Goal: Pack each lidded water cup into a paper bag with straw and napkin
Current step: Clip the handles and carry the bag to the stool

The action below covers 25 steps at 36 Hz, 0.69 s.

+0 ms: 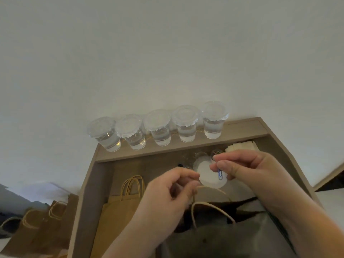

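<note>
Five lidded water cups point(159, 127) are lined up in a row on a narrow ledge against the wall, at the middle of the frame, all well above both hands and untouched. Below them, in the lower centre, an open paper bag point(204, 239) is stood upright close to the camera, its twine handles point(212, 207) raised. One handle cord is pinched by the left hand point(167, 194), whose fingers are curled inward at the bag's upper edge. To the right and slightly higher, a blue paper clip point(220, 175) is pinched between the thumb and forefinger of the right hand point(242, 164), the clip hanging down just beyond the bag's mouth, near the left fingertips. Behind the clip a white round disc point(210, 179) is seen lying on the desk point(87, 192). A stack of napkins point(240, 146) is placed in the desk's upper right corner, just above the right hand. Flat paper bags point(119, 207) are laid on the desk left of the left hand, and more bags point(37, 229) are stood in the lower left of the frame.
</note>
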Available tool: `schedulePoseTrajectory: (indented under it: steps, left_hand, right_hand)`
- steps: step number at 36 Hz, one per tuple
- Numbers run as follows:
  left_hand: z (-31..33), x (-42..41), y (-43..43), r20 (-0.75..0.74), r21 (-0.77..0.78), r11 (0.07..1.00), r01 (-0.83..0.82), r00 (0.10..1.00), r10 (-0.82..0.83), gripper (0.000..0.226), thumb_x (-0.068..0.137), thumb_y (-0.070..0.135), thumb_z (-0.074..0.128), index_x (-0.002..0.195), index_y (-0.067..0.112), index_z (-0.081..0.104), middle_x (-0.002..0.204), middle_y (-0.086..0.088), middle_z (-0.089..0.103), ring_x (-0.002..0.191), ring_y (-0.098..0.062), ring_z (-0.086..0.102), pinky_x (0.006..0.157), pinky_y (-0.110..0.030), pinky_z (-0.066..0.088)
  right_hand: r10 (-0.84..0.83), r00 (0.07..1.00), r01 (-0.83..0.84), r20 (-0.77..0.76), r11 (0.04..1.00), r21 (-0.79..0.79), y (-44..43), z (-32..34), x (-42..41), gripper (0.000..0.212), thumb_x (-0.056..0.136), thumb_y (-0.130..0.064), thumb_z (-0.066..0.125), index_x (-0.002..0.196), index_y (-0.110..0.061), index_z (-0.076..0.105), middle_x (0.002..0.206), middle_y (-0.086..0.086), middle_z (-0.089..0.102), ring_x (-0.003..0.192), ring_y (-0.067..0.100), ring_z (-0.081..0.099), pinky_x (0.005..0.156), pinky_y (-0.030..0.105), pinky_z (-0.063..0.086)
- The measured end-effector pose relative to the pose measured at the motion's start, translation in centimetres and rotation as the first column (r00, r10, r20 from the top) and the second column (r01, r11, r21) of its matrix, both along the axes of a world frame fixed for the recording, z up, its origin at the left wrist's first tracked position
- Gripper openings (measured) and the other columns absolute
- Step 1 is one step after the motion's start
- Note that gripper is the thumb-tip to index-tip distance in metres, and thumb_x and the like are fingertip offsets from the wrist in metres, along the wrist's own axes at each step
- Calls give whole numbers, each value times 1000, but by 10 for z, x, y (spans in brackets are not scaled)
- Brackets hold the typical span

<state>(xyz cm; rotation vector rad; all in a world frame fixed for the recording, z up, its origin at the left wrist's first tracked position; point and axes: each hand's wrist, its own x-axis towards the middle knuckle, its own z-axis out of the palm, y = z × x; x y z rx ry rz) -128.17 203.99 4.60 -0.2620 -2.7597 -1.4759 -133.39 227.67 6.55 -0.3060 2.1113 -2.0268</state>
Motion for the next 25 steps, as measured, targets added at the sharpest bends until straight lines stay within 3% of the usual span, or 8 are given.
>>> schedulePoseTrajectory:
  steps: [5, 7, 11, 15, 17, 20, 25]
  left_hand:
    - [13, -20, 11, 49, 54, 995, 84, 995, -86, 31, 82, 73, 67, 103, 52, 75, 80, 12, 73, 63, -5, 61, 63, -23, 57]
    - [13, -22, 13, 79, 117, 989, 93, 992, -103, 25, 82, 64, 70, 98, 46, 78, 75, 8, 73, 63, -11, 63, 61, -26, 59]
    - [11, -20, 16, 67, 128, 987, 95, 992, -105, 7, 94, 41, 74, 92, 38, 81, 78, 10, 77, 65, -3, 68, 65, -16, 54]
    - [15, -19, 19, 95, 131, 984, 120, 987, -133, 13, 89, 47, 75, 95, 37, 80, 85, 4, 78, 78, -15, 73, 79, -36, 62]
    - [17, -19, 20, 105, 123, 980, 156, 980, -169, 17, 85, 51, 75, 97, 40, 79, 86, 5, 78, 81, -17, 72, 80, -39, 62]
    - [19, -21, 22, 80, 127, 978, 165, 981, -176, 5, 92, 37, 77, 95, 39, 81, 84, 3, 78, 81, -22, 71, 82, -44, 60]
    - [18, -20, 22, 55, 164, 975, 149, 986, -160, 6, 96, 26, 76, 93, 30, 80, 80, -4, 75, 76, -28, 69, 77, -48, 58]
  right_hand:
    - [-89, 994, 91, -66, 996, 26, -21, -2, 19, 21, 83, -42, 78, 104, -45, 82, 95, -11, 83, 90, 3, 78, 78, 9, 56]
    - [-131, 988, 132, -81, 991, 10, -25, -6, 25, 22, 84, -43, 78, 106, -44, 81, 97, -12, 83, 94, 6, 79, 81, 12, 58]
    - [-235, 967, 236, -98, 972, 7, -24, -13, 35, 20, 90, -33, 82, 107, -43, 82, 97, -13, 82, 93, 6, 78, 81, 14, 59]
    - [-254, 959, 263, -125, 963, 63, -19, -14, 42, 20, 92, -30, 82, 106, -44, 81, 97, -15, 82, 94, 6, 78, 85, 17, 60]
    - [-259, 958, 266, -125, 963, 38, -19, -13, 44, 18, 92, -28, 82, 105, -41, 83, 96, -14, 82, 93, 6, 78, 84, 15, 59]
    - [-275, 956, 275, -106, 961, -13, -22, -12, 44, 18, 91, -23, 84, 102, -38, 85, 93, -11, 83, 92, 6, 79, 81, 13, 58]
    - [-247, 960, 251, -130, 968, 15, -19, -13, 42, 22, 92, -29, 83, 106, -47, 81, 97, -14, 82, 95, 6, 78, 84, 19, 61]
